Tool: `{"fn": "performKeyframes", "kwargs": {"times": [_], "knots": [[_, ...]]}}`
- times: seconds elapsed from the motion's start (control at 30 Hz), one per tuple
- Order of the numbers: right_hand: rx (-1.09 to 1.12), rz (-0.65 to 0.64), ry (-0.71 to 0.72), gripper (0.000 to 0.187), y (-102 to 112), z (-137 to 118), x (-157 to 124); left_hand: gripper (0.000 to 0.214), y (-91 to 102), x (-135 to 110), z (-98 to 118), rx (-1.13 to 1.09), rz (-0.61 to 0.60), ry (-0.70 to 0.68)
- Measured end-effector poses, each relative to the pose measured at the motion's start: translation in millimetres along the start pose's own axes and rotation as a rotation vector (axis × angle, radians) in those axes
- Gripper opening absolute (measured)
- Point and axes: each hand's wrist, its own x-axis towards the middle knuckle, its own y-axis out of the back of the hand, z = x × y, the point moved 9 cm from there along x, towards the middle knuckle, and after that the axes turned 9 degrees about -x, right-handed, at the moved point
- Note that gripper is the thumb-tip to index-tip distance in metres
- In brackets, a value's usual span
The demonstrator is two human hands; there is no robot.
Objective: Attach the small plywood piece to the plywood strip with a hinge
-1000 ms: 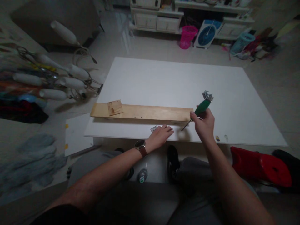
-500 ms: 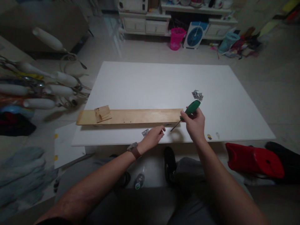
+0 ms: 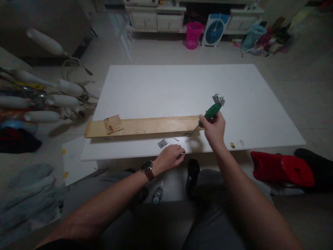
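Note:
My right hand [image 3: 213, 128] grips a green-handled screwdriver [image 3: 212, 111], its tip slanting down toward the right end of a long wooden plank [image 3: 145, 125] that lies across the white table [image 3: 177, 86]. My left hand [image 3: 170, 157], with a wristwatch, rests at the table's near edge with fingers curled; whether it pinches something small is unclear. A small metal hinge [image 3: 162, 143] and a loose screw [image 3: 176, 139] lie just beyond it. A small wooden block [image 3: 113, 123] sits on the plank's left end. A pile of metal hinges [image 3: 218, 99] lies behind the screwdriver handle.
A red plastic stool [image 3: 282, 169] stands at the right of my knees. White-handled tools and cables [image 3: 49, 100] crowd the floor on the left. A pink basket [image 3: 193, 34], a fan [image 3: 215, 33] and white cabinets stand far behind the table.
My left hand has drawn back from the hinge toward the table's near edge, leaving the hinge and a screw uncovered. My right hand with the screwdriver moved slightly toward the plank's end.

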Motion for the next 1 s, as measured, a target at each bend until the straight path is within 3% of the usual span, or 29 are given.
{"fn": "performKeyframes", "kwargs": {"times": [0.1, 0.2, 0.23, 0.4, 0.63, 0.83, 1.0], "knots": [[-0.029, -0.024, 0.06, 0.041, -11, 1, 8, 0.026, -35.9, -26, -13, -0.029, -0.301, 0.126], [-0.013, -0.032, 0.086, 0.046, -13, 2, 12, 0.017, -75.1, -70, -59, 0.082, -0.629, 0.464], [-0.008, -0.025, 0.095, 0.046, -11, 1, 12, 0.01, -82.4, -81, -71, 0.106, -0.671, 0.531], [0.003, -0.008, 0.14, 0.044, 8, 0, 10, 0.011, -107.5, -89, -101, 0.105, -0.74, 0.645], [-0.062, -0.018, 0.168, 0.044, 44, 4, 2, 0.029, -120.6, -77, -101, 0.058, -0.807, 0.707], [0.0, 0.063, 0.124, 0.041, 66, 0, 0, 0.026, -133.9, -88, -101, 0.067, -0.851, 0.736], [-0.022, 0.111, 0.238, 0.051, 91, -20, -15, 0.02, -160.9, -96, -112, -0.01, -0.831, 0.733]]}}
